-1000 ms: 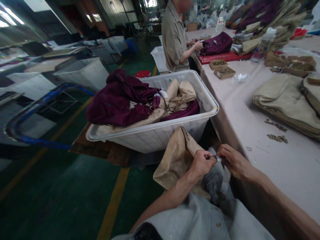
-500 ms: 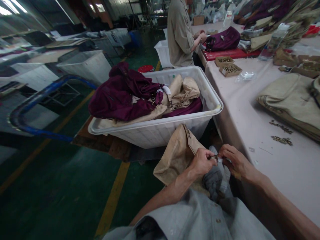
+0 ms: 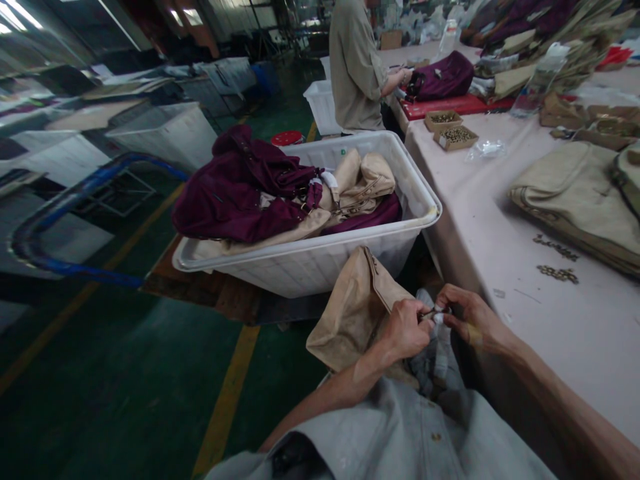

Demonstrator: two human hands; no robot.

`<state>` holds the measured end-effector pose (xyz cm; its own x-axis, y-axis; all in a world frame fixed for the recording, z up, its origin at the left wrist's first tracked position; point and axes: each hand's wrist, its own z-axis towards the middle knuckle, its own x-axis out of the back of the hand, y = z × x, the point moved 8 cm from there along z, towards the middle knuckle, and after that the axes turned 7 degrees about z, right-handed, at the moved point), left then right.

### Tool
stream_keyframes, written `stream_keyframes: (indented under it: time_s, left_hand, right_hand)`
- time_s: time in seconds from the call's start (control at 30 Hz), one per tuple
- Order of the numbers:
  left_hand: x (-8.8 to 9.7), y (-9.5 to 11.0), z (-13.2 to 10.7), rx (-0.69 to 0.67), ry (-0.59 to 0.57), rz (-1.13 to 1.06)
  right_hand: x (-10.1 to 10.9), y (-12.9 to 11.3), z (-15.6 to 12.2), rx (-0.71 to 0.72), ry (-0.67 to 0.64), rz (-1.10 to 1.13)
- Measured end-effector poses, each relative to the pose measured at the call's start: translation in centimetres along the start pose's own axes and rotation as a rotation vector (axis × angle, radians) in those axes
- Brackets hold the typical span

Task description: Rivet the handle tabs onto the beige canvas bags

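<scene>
A tan fabric bag [image 3: 353, 313] lies in my lap, its zipped edge turned up toward my hands. My left hand [image 3: 407, 328] is closed in a pinch on a small metal piece at the bag's edge. My right hand [image 3: 467, 319] is also closed, its fingertips pinching the same spot from the other side. What exactly sits between the fingers is too small to name. Both hands hover just below the table's near edge.
A white plastic bin [image 3: 320, 260] holding maroon and tan bags stands ahead. The pale table [image 3: 480, 220] on the right carries tan bags [image 3: 575, 193], loose metal studs [image 3: 556, 272] and small boxes of hardware [image 3: 454, 137]. Another person [image 3: 356, 67] works at the far end. A blue cart handle [image 3: 65, 207] is left.
The view shifted slightly. My two hands stayed pinched together at the bag's edge, with the right hand drawn a little closer to the left.
</scene>
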<state>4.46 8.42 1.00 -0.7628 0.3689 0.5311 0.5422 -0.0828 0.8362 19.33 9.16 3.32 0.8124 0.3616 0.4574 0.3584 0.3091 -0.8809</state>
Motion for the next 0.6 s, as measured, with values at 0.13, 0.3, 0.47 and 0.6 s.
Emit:
stream_keyframes:
  time_s: [0.13, 0.3, 0.47, 0.6]
  left_hand:
    - [0.4, 1.2, -0.4, -0.048, 0.038, 0.08]
    - [0.4, 1.4, -0.8, -0.033, 0.033, 0.07]
    - [0.5, 1.2, -1.0, 0.008, 0.04, 0.072]
    - [0.6, 1.2, -1.1, 0.028, 0.054, 0.121]
  right_hand:
    - [-0.3, 0.4, -0.1, 0.002, -0.065, -0.017]
    - [-1.2, 0.9, -0.2, -0.08, -0.177, 0.04]
    - [-1.9, 0.6, -0.2, -0.095, -0.207, 0.048]
    - [-2.2, 0.0, -0.1, -0.071, -0.171, 0.067]
